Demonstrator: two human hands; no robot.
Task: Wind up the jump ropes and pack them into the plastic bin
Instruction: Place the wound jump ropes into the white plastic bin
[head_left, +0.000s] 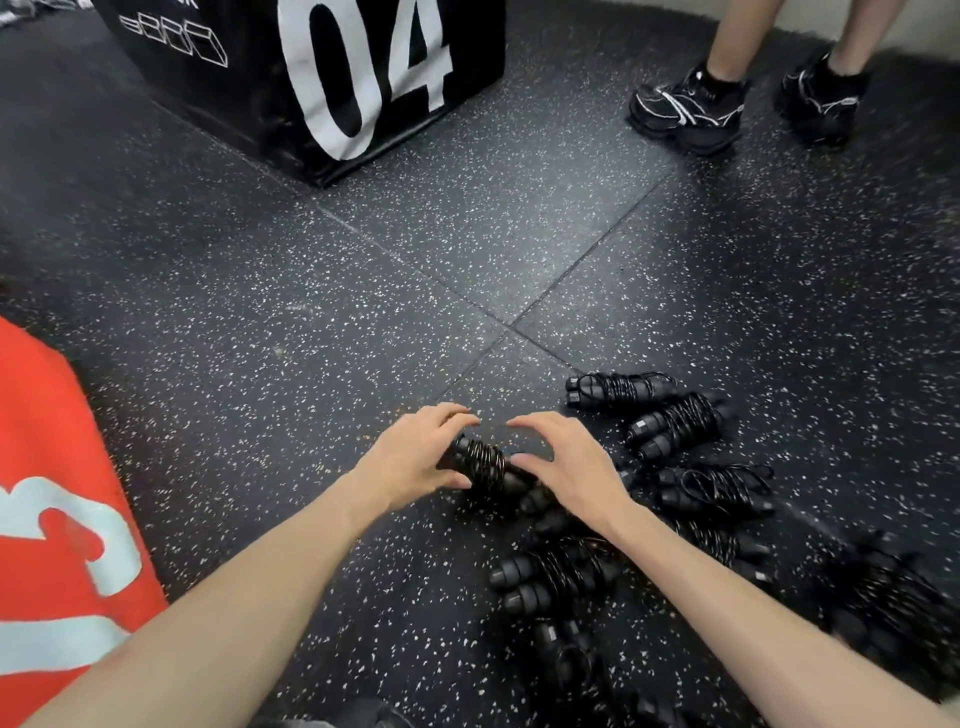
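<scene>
one wound jump rope (480, 467) lies gripped between left hand (415, 457) fingers (457, 415)

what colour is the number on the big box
White, on the black box; the head view shows it.
</scene>
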